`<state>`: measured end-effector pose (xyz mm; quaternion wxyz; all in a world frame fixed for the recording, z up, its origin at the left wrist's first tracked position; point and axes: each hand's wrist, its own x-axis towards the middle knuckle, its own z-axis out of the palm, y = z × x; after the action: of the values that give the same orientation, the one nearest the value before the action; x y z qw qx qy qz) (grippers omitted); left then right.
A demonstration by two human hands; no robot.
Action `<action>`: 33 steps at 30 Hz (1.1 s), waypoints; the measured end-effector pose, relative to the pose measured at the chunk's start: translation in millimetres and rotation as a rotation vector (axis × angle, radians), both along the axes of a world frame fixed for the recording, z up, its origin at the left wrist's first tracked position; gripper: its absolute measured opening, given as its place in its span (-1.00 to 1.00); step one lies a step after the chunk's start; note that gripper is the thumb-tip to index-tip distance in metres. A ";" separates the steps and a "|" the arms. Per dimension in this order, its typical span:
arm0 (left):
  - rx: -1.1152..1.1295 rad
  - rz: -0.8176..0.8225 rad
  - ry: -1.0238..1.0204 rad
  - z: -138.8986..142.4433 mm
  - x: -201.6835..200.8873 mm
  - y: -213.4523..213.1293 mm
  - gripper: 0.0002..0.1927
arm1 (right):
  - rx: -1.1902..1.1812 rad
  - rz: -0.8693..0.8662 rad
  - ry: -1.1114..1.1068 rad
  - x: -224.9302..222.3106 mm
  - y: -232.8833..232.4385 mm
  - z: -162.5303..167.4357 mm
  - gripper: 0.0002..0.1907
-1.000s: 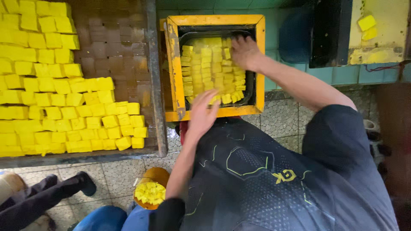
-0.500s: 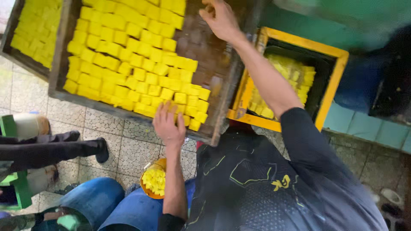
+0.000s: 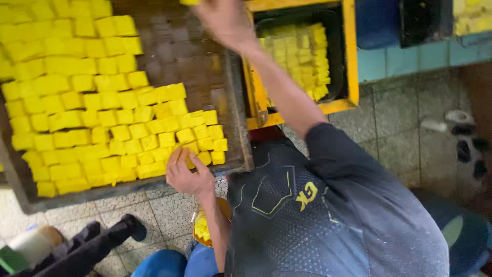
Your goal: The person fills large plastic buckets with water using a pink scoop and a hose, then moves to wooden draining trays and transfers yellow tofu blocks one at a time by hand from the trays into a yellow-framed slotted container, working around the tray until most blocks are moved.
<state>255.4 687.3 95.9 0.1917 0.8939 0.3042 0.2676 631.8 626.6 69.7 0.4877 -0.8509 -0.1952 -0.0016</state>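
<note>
Head view. Yellow cubes (image 3: 102, 118) lie in close rows on a dark wooden tray (image 3: 189, 46); they are small, square-edged and bright yellow, filling the tray's left and lower parts, while its upper right boards lie bare. The left hand (image 3: 187, 174) rests at the tray's near right corner, fingers curled over the cubes at the edge of the rows and touching them; whether it has any cube clasped cannot be told. The right hand (image 3: 225, 20) is raised near the top of the frame, above the gap between the tray and a yellow-framed crate (image 3: 351, 56); it is blurred, and its grip and contents cannot be told. The crate stands just beside the tray on its right and holds a dark liner with more stacked cubes (image 3: 302, 61).

Below the left forearm, an orange bowl (image 3: 207, 228) with yellow pieces sits low near the person's lap. The person wears a dark patterned shirt (image 3: 318, 215). The floor (image 3: 400, 128) is speckled grey tile, with teal tiles (image 3: 410, 59) at the wall base beyond the crate.
</note>
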 end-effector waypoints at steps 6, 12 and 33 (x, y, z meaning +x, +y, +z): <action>0.015 -0.023 0.005 5.3 4.2 -4.7 -0.85 | -0.575 -0.209 -0.045 4.1 -228.3 -16.3 -0.68; 0.037 -0.023 0.049 -1.4 2.1 -7.8 -0.84 | -1.109 -0.109 -0.047 4.9 -245.2 -85.6 -0.63; 0.015 -0.021 -0.008 -9.4 9.0 2.1 -0.82 | 0.056 0.383 -0.343 -3.7 63.0 3.4 -0.69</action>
<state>264.4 689.5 86.5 0.1890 0.8974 0.2922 0.2713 628.1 689.6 73.1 0.4622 -0.7720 -0.4323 -0.0589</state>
